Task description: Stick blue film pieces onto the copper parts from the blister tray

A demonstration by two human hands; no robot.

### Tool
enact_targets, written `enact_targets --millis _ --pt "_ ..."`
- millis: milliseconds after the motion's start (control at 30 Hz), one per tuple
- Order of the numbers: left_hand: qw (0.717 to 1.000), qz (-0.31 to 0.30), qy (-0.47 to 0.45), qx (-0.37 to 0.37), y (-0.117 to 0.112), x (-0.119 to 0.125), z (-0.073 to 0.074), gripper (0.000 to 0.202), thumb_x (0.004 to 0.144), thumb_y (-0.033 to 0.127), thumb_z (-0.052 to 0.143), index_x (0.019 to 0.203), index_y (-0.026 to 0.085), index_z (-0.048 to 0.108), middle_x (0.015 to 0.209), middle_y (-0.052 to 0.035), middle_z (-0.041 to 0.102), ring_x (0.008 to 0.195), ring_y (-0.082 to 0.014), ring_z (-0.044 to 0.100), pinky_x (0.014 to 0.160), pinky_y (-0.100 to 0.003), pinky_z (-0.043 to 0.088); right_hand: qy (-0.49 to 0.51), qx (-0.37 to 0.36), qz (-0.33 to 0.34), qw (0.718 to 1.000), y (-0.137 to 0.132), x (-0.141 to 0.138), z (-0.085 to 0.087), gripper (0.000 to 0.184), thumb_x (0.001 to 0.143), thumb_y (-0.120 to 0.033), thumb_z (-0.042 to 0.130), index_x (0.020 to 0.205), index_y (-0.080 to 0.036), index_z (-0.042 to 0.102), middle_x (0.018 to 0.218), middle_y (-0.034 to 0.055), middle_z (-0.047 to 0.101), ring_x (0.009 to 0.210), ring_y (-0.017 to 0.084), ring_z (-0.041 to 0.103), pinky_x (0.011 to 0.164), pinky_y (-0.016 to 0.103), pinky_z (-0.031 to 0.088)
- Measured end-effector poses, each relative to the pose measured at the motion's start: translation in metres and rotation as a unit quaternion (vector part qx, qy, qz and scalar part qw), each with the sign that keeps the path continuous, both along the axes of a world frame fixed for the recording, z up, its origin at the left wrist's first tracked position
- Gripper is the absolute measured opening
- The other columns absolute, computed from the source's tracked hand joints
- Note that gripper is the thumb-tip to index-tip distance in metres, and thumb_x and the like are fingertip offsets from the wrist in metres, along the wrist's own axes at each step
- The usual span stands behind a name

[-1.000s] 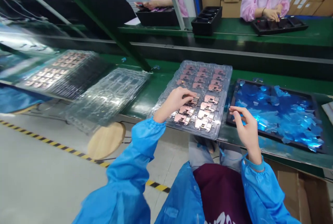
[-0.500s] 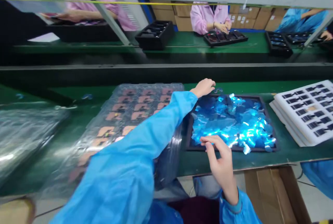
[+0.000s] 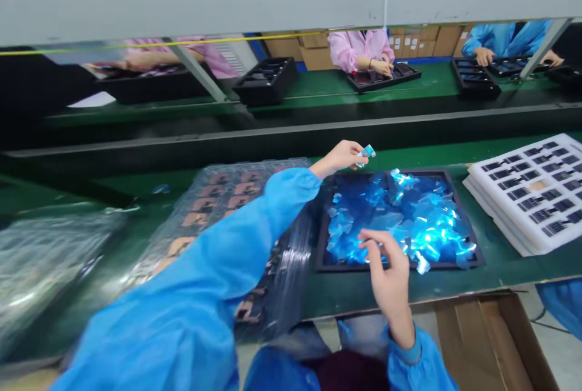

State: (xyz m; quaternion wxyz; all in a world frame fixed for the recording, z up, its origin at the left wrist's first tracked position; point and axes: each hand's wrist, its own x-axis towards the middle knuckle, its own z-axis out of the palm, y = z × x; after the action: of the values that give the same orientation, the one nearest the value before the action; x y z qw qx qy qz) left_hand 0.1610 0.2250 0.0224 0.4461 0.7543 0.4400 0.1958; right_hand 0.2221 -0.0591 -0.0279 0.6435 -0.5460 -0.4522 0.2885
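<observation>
Left hand (image 3: 339,157) pinches a blue film scrap (image 3: 366,152) just beyond the far edge of the black tray (image 3: 322,239); right hand (image 3: 388,276), fingers loosely curled, empty, sits over the blue film pieces (image 3: 404,215) at the tray's near side.

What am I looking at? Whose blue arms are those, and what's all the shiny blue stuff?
This picture comes from a camera worn on a person's head, so you see what they see, looking down. The blue sleeves are theirs. Their left hand pinches a small shiny blue piece. Their right hand is over a black tray full of shiny blue pieces. Beside it lie a clear plastic tray of copper-coloured parts and a stack of white trays, all on a green bench. Across the way, a person in pink works at another bench.
</observation>
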Motion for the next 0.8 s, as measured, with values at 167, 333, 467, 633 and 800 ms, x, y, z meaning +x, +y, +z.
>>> enact_targets --millis 167,333,467,633,800 --pt "0.973 -0.001 -0.194 -0.127 -0.129 -0.083 0.038 0.026 0.074 0.029 0.096 0.091 0.017 0.082 0.082 -0.0102 0.079 0.070 -0.0232 0.075 0.062 -0.031 0.063 0.049 0.004 -0.022 0.999 0.014 -0.007 0.014 0.039 0.102 -0.036 0.067 0.139 -0.023 0.064 0.124 0.0122 0.076 0.098 0.020 0.076 0.073 0.030 0.064" --pt "0.957 0.143 -0.232 -0.102 -0.228 -0.120 0.039 0.023 0.070 0.022 0.098 0.089 0.018 0.084 0.085 -0.0069 0.079 0.076 -0.0236 0.076 0.070 -0.029 0.064 0.048 -0.010 0.062 0.997 0.009 -0.026 0.030 0.026 0.093 -0.039 0.077 0.114 -0.024 0.073 0.105 0.0052 0.077 0.088 0.019 0.073 0.070 0.029 0.063" --pt "0.958 0.178 -0.220 -0.037 -0.260 -0.132 0.029 0.018 0.077 0.023 0.093 0.094 0.022 0.087 0.094 -0.0059 0.081 0.089 -0.0258 0.076 0.080 -0.031 0.065 0.039 -0.026 0.097 0.994 -0.003 -0.035 0.033 0.015 0.094 -0.038 0.075 0.098 -0.024 0.076 0.093 0.0023 0.078 0.085 0.020 0.074 0.071 0.030 0.062" --pt "0.949 0.212 -0.233 -0.008 -0.278 -0.141 0.019 0.010 0.084 0.029 0.088 0.091 0.023 0.088 0.095 -0.0069 0.082 0.089 -0.0255 0.077 0.082 -0.031 0.065 -0.011 -0.022 0.113 0.993 -0.011 -0.038 0.029 0.022 0.103 -0.039 0.065 0.095 -0.024 0.078 0.093 0.0029 0.078 0.084 0.019 0.073 0.073 0.031 0.062" --pt "0.936 0.244 -0.250 -0.039 -0.284 -0.143 0.008 0.016 0.085 0.034 0.087 0.095 0.021 0.088 0.096 -0.0078 0.083 0.085 -0.0250 0.077 0.069 -0.030 0.066 -0.094 0.004 0.102 0.990 -0.015 -0.042 0.027 0.030 0.110 -0.039 0.053 0.107 -0.025 0.080 0.104 0.0063 0.078 0.092 0.021 0.073 0.077 0.035 0.063"
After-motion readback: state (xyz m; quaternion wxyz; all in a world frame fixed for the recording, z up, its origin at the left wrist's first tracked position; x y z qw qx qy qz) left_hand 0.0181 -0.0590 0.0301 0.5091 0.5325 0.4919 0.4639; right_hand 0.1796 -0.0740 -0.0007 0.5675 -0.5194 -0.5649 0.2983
